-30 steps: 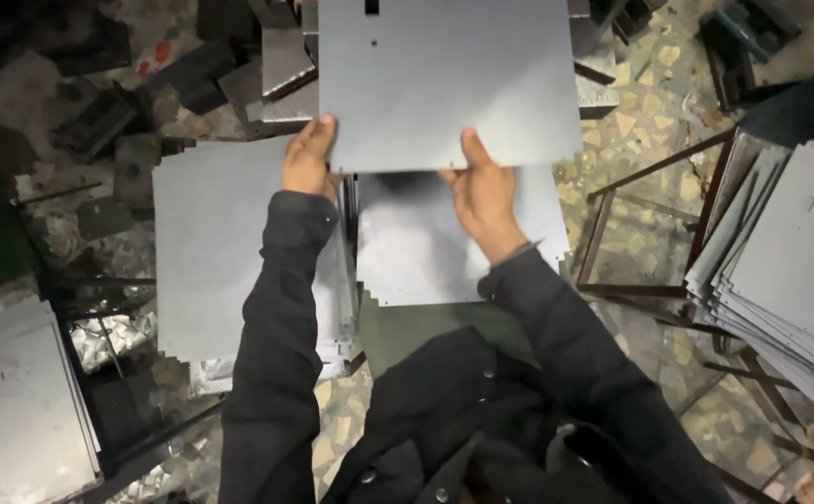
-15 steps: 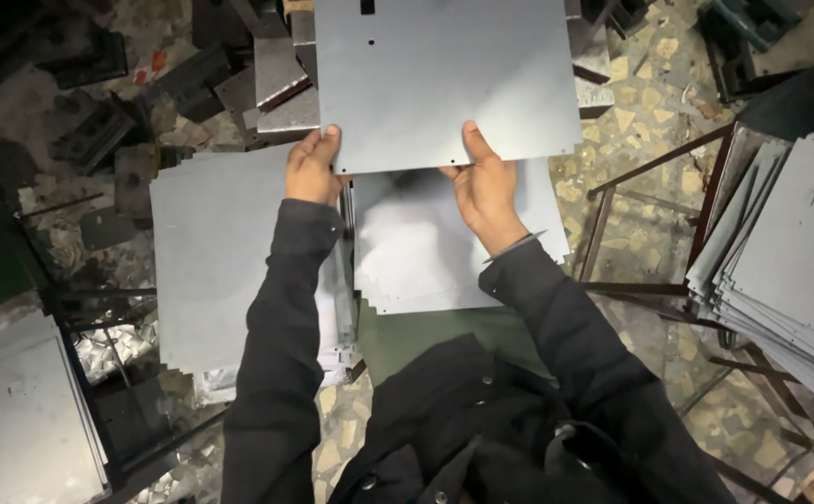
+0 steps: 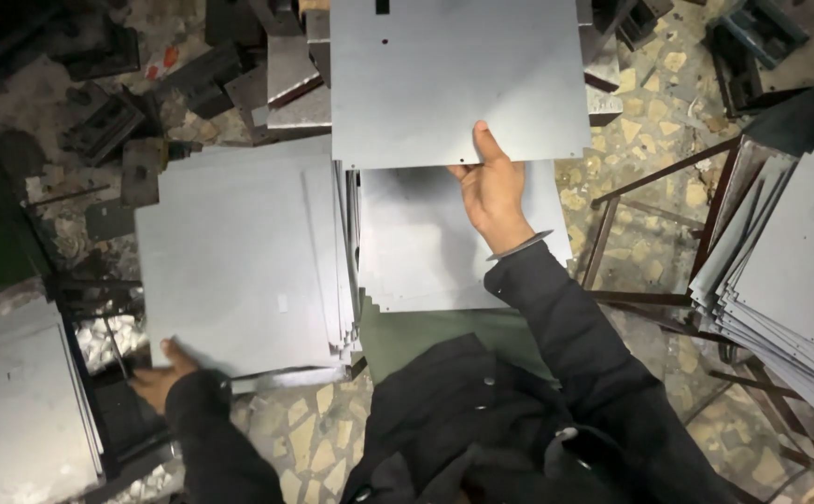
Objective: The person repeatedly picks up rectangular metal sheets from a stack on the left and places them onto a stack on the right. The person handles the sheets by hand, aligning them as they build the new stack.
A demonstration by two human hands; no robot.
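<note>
Nearest the camera, the person's dark jacket fills the bottom of the view, both sleeves reaching outward. The left hand [image 3: 157, 378] sits low at the left, at the near left corner of the stack of flat grey square metal sheets [image 3: 239, 261]; its thumb lies on the top sheet's near edge while the fingers are hidden below, so it seems to pinch that corner, though the grip underneath cannot be told. This stack lies flat, its edges fanned slightly at the right side, and its sides run roughly square with the view, so no long axis stands out. Just beside it to the right, a second pile of pale grey metal sheets [image 3: 426, 252] lies flat, partly shaded. Above that pile, the right hand [image 3: 493, 187] pinches the near edge of a single large grey metal sheet with small punched holes [image 3: 458, 79], thumb pressed on top pointing away from the person, fingers curled beneath. That sheet is held out nearly level, its near edge running left to right, its far edge cut off by the top of the view. At the right, a leaning stack of grey sheets [image 3: 790, 280] rests against a dark rusty metal frame [image 3: 654, 233]. Farther off, dark metal blocks and scrap [image 3: 136, 103] lie over the stone-chip floor [image 3: 650, 103].
</note>
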